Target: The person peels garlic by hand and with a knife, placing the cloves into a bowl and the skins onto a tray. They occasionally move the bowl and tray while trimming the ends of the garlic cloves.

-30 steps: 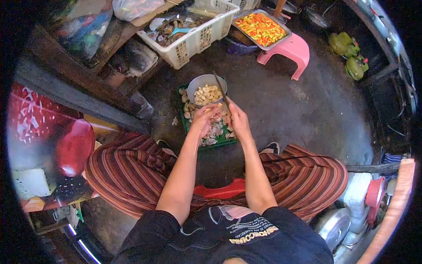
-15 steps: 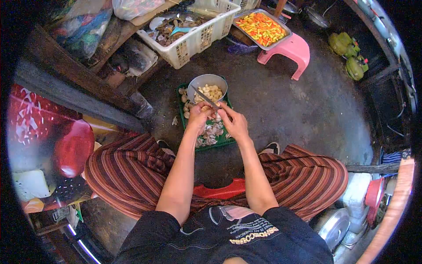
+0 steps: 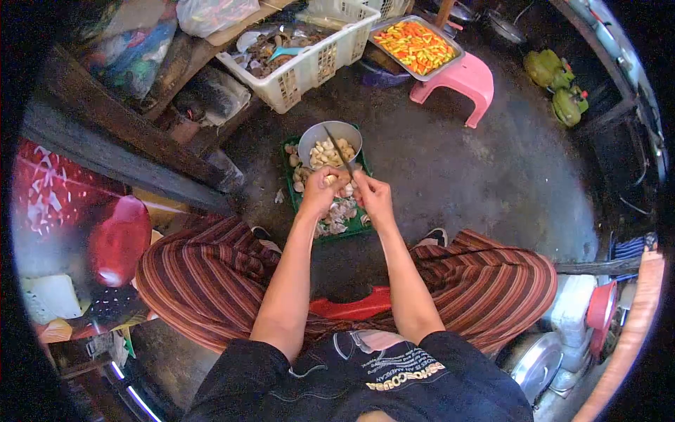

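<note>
My right hand (image 3: 374,198) is closed on a knife (image 3: 339,150), whose blade points up and left over the grey bowl (image 3: 307,137). Between the fingers of my left hand (image 3: 320,190) is a pale garlic clove (image 3: 330,180), close to the knife. Peeled cloves (image 3: 330,152) lie in the bowl. Beneath both hands is a green tray (image 3: 292,184) bearing the bowl, unpeeled garlic (image 3: 299,178) on its left side and papery skins (image 3: 336,216) nearer my body.
A white crate (image 3: 283,90) of mixed items stands at the upper left. Cut red and yellow peppers fill a metal tray (image 3: 458,62) beside a pink stool (image 3: 477,82). Green gas cylinders (image 3: 567,107) are at the upper right. My striped trouser legs (image 3: 204,281) flank the tray.
The knife has swung to a steeper angle, its tip now further up over the bowl. My right hand has turned slightly, and my left hand has shifted a little.
</note>
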The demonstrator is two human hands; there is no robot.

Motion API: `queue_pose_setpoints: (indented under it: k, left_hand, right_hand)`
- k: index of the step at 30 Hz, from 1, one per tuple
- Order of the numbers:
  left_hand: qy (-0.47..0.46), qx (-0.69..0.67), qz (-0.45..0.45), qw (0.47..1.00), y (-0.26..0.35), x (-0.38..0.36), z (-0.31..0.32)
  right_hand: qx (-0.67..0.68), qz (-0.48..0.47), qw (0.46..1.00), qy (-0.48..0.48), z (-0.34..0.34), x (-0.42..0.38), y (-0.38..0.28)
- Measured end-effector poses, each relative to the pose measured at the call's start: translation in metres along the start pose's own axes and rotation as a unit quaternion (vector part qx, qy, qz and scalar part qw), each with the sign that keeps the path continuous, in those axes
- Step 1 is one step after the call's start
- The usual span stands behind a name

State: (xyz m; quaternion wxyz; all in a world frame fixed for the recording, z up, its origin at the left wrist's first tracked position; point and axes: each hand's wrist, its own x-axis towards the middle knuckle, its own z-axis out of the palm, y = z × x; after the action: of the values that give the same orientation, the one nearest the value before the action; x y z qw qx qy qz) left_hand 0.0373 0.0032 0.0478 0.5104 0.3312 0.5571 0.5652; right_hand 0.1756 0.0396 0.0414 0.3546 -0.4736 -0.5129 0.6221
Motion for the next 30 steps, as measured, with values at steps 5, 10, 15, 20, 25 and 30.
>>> queue_pose_setpoints:
  k: [5, 10, 15, 20, 25, 30]
  left_hand:
    - [-0.07, 0.012, -0.006, 0.997, 0.009, 0.003, -0.009]
    - [0.022, 0.376, 0.297, 0.877, 0.001, 0.001, 0.005]
    - [0.06, 0.409, 0.212, 0.885, -0.015, -0.003, 0.028]
    - [0.097, 0.36, 0.187, 0.909, -0.019, -0.008, 0.031]
    - [0.068, 0.379, 0.228, 0.894, -0.027, -0.009, 0.022]
    - [0.138, 0.336, 0.35, 0.864, -0.036, -0.005, 0.021]
  right_hand:
    - [0.086, 0.096, 0.992, -0.007, -0.005, -0.004, -0.018]
    - [0.022, 0.079, 0.996, 0.028, 0.003, -0.001, -0.006]
    - [0.044, 0.059, 0.994, 0.086, 0.011, -0.004, -0.007]
    - [0.046, 0.071, 0.993, 0.079, 0.014, -0.005, -0.006]
    - [0.031, 0.065, 0.993, 0.093, 0.009, -0.001, 0.003]
    - [0.055, 0.115, 0.987, 0.097, 0.0, 0.0, 0.012]
